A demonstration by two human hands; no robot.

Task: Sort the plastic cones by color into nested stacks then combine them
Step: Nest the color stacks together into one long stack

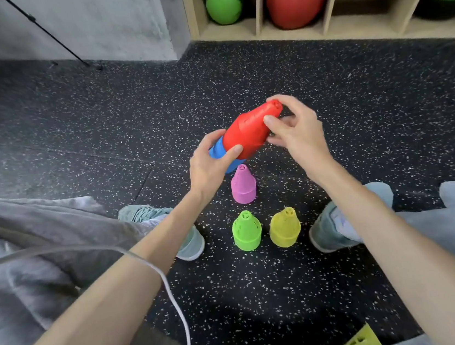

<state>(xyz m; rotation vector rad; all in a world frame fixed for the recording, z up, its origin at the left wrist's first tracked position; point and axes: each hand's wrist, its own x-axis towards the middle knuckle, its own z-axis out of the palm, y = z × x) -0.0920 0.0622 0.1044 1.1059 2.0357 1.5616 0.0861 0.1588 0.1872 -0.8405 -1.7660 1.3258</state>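
- Here, no brand, label or writing can be read on any item.
- Red stack (252,129): nested cones, held tilted in the air above the pink stack (243,184), tip up and to the right.
- Blue stack (219,151): sits inside the red stack's open end, its lower part showing at the left.
- Left hand (209,166): fingers curled round the blue stack, thumb lying across the red rim.
- Right hand (295,129): thumb and fingertips pinch the red stack near its tip; the other fingers are loosely bent behind.
- Pink stack: upright on the speckled floor (264,296), between the two shoes.
- Green stack (246,231): upright, just nearer the person than the pink stack.
- Yellow stack (284,228): upright, just right of the green stack, apart from it.
- Shelf (328,19): far beyond the pink stack, holding green and red balls.
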